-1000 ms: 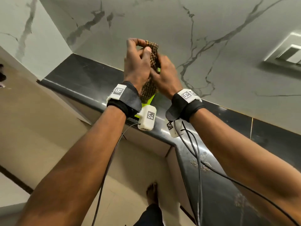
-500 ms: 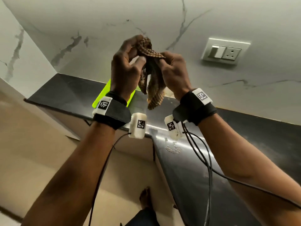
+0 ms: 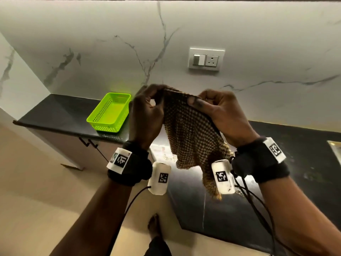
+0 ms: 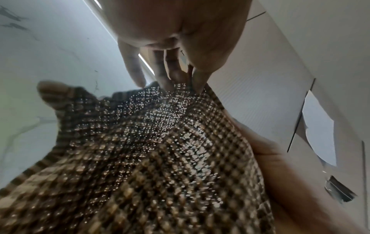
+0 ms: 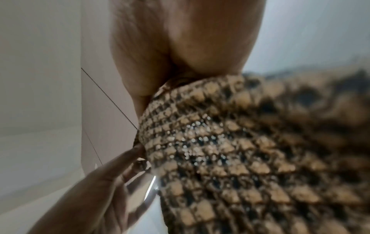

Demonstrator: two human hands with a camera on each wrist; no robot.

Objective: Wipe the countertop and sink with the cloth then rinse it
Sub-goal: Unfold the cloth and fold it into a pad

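hands, left [image 3: 145,115] and right [image 3: 224,115], pinch checked cloth [image 3: 190,133] stretched above black countertop [image 3: 60,111].

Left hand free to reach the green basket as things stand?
Probably not yet: the left hand pinches the cloth together with the right hand. The green basket sits just beside it on the countertop, path unobstructed.

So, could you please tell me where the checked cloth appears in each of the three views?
Head: the checked cloth hangs at centre, its top edge pinched between the left hand and the right hand.
Left wrist: it fills the lower half, under the fingers.
Right wrist: it fills the lower right.
Shared landmark: the cloth's brown check weave.
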